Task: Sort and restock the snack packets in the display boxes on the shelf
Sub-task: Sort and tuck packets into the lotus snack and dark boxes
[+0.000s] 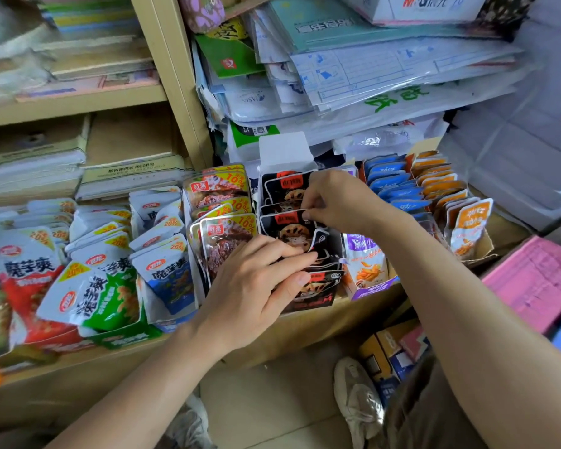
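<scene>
Snack packets of black foil with red labels point(287, 230), standing in a row inside a white cardboard display box point(285, 150) at the middle of the beige wooden shelf point(308, 322). Pinched at the top edge of a mid-row packet by the right hand point(334, 199), thumb and forefinger curled onto it. Touched at the front of the row by the left hand point(250, 286), fingers point(289, 254) nearly straight, laid over the tops of the nearest packets, gripping nothing visible.

Just left of that box: brown-and-yellow foil packets marked 10% point(227, 192). Farther left: white foil packets with blue, green and red lower halves point(104, 296), leaning and partly tumbled. Just right of the black row: purple-and-white packets point(366, 257), then blue packets point(392, 186), then orange-and-white packets point(467, 222), all in rows.

Behind and above: heap of plastic-wrapped paper goods point(386, 76). On the left shelves: stacked books and pads point(33, 160). Down on the pale floor: worn whitish shoe point(357, 400). At far right: pink wrapped packs point(538, 280).
</scene>
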Action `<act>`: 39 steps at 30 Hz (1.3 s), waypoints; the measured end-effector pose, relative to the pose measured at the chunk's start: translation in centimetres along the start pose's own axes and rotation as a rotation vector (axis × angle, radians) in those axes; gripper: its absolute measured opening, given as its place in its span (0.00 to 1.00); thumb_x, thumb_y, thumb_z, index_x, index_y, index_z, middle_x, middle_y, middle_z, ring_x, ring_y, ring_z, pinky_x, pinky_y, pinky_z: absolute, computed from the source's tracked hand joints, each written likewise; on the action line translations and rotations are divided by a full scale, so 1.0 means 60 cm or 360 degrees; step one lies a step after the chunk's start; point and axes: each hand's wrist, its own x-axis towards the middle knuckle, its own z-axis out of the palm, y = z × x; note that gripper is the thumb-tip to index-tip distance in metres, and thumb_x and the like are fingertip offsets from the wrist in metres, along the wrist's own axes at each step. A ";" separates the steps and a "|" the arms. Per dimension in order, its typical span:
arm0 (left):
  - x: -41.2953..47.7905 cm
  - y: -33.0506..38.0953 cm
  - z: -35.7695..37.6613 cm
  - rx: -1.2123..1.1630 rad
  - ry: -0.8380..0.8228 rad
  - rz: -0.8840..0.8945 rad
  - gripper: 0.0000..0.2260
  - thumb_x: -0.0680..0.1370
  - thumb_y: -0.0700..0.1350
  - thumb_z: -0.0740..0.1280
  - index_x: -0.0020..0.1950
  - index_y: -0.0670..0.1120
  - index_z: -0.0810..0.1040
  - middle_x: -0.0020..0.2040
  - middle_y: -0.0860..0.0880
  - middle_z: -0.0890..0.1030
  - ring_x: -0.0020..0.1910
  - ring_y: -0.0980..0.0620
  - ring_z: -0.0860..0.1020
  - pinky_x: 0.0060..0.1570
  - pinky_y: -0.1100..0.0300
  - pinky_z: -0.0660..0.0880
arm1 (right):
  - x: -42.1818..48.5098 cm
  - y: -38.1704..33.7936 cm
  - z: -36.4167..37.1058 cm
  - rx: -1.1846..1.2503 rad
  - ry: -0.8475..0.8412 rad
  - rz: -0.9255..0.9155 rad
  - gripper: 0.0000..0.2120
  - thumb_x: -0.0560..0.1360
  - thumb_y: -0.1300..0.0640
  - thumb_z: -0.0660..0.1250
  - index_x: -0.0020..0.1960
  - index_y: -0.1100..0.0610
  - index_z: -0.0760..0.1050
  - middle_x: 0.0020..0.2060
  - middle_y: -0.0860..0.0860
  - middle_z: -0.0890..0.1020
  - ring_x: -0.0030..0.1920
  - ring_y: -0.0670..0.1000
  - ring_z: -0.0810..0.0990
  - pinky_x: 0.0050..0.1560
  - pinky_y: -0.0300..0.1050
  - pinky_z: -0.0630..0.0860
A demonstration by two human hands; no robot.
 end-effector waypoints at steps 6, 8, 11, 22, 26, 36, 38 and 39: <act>-0.002 0.001 0.010 -0.0084 0.0169 0.0003 0.13 0.83 0.46 0.64 0.66 0.47 0.82 0.58 0.54 0.84 0.58 0.54 0.78 0.56 0.55 0.76 | 0.002 -0.015 0.016 0.0045 0.0348 -0.0331 0.03 0.71 0.65 0.74 0.41 0.59 0.85 0.41 0.52 0.80 0.43 0.55 0.75 0.43 0.50 0.73; 0.001 -0.002 0.018 -0.0011 0.0263 0.0016 0.13 0.82 0.42 0.67 0.65 0.47 0.82 0.57 0.54 0.84 0.58 0.53 0.80 0.53 0.52 0.77 | 0.000 -0.020 0.010 0.0200 0.0286 -0.0299 0.04 0.73 0.66 0.73 0.45 0.60 0.86 0.42 0.53 0.82 0.42 0.52 0.79 0.44 0.48 0.76; 0.012 -0.007 0.024 0.0127 0.0378 -0.0004 0.12 0.80 0.42 0.70 0.63 0.49 0.84 0.57 0.54 0.85 0.57 0.54 0.81 0.51 0.50 0.77 | -0.006 -0.013 -0.005 0.0312 0.0096 -0.0104 0.06 0.76 0.64 0.72 0.51 0.59 0.87 0.43 0.51 0.86 0.37 0.41 0.80 0.42 0.33 0.75; 0.040 -0.010 0.011 0.0134 0.0077 -0.0185 0.24 0.80 0.52 0.63 0.74 0.46 0.73 0.64 0.50 0.77 0.64 0.52 0.73 0.67 0.52 0.70 | -0.041 0.038 -0.045 0.0258 0.0059 0.0107 0.07 0.73 0.58 0.78 0.49 0.49 0.87 0.42 0.39 0.74 0.43 0.29 0.73 0.42 0.27 0.67; 0.051 -0.016 0.008 0.0117 -0.0087 -0.0146 0.21 0.81 0.53 0.58 0.72 0.50 0.75 0.77 0.49 0.68 0.77 0.50 0.62 0.76 0.47 0.61 | -0.044 0.036 -0.047 0.0239 -0.0001 0.0101 0.07 0.72 0.57 0.78 0.49 0.50 0.87 0.44 0.41 0.73 0.44 0.29 0.71 0.42 0.24 0.68; 0.034 -0.021 0.007 0.0130 -0.0125 0.0137 0.18 0.83 0.43 0.62 0.73 0.52 0.75 0.66 0.53 0.80 0.63 0.51 0.77 0.57 0.48 0.74 | -0.030 0.021 -0.025 0.0107 -0.0063 0.0083 0.16 0.70 0.52 0.80 0.57 0.49 0.85 0.46 0.42 0.69 0.45 0.41 0.73 0.45 0.34 0.70; 0.033 -0.019 0.004 0.0132 -0.0153 0.0122 0.17 0.83 0.43 0.62 0.71 0.53 0.77 0.66 0.53 0.80 0.63 0.51 0.77 0.57 0.48 0.74 | -0.027 0.017 -0.020 0.0077 -0.0077 0.0115 0.19 0.70 0.49 0.80 0.60 0.49 0.84 0.52 0.49 0.72 0.51 0.49 0.75 0.53 0.46 0.75; 0.032 -0.017 0.003 0.0129 -0.0162 0.0111 0.17 0.82 0.43 0.62 0.71 0.53 0.77 0.65 0.54 0.80 0.63 0.52 0.76 0.57 0.48 0.74 | -0.027 0.016 -0.018 0.0075 -0.0097 0.0130 0.22 0.69 0.47 0.80 0.61 0.48 0.83 0.55 0.52 0.72 0.54 0.52 0.75 0.57 0.48 0.75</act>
